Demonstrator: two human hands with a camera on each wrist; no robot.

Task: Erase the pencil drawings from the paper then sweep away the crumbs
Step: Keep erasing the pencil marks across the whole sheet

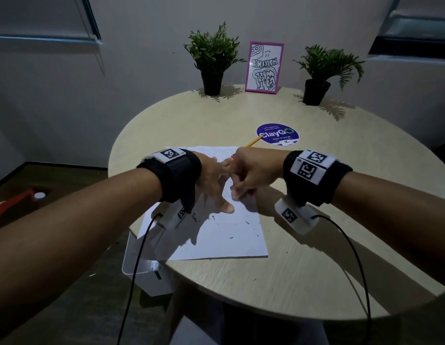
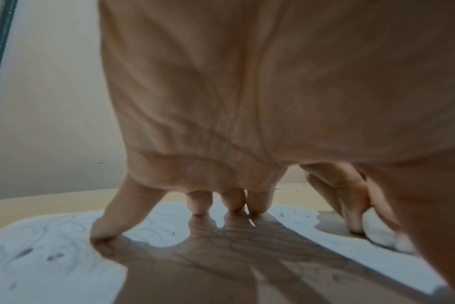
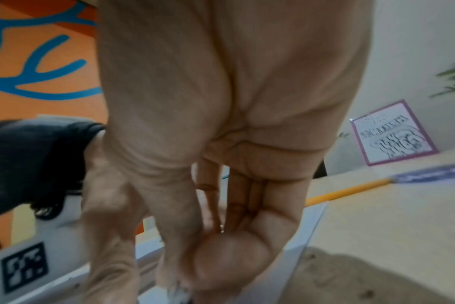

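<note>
A: On the round table (image 1: 316, 195), what is noted?

B: A sheet of paper (image 1: 216, 240) is laid flat near the front edge, faint pencil lines on it, dark crumbs (image 1: 247, 222) scattered over its near half. It is pressed down by the left hand (image 1: 211, 180), fingers spread straight.

A: And the right hand (image 1: 253, 173)?

B: Fingers are curled round a white eraser (image 2: 379, 232) (mostly hidden), held against the paper. A yellow pencil (image 1: 253, 141) is left beyond the sheet.

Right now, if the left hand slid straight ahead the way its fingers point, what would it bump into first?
Probably the right hand, which sits just past the left hand fingertips, gripping a white eraser on the paper. Depth is unclear, so it might slip just past.
</note>
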